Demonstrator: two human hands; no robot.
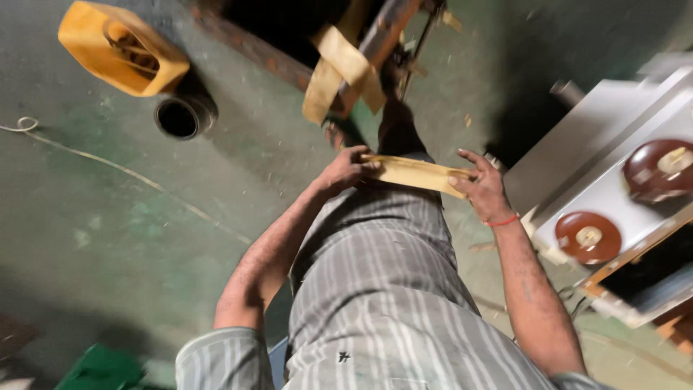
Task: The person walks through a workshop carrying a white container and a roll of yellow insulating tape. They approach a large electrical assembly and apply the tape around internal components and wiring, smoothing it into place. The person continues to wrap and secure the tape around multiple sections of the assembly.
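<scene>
I hold a flat strip of yellowish paper tape (415, 173) stretched between both hands over my raised knee in grey striped trousers (382, 253). My left hand (345, 169) pinches the strip's left end. My right hand (480, 189), with a red thread at the wrist, grips the right end with fingers partly spread. More of the same yellowish strip (339, 68) hangs looped over a rusty metal bar (379, 43) just beyond my knee.
A yellow plastic container (119, 47) lies on the green floor at upper left, beside a dark round pipe opening (178, 117). A thin cord (108, 166) trails across the floor. At right, a white metal unit (613, 195) carries two brown round insulators (588, 237).
</scene>
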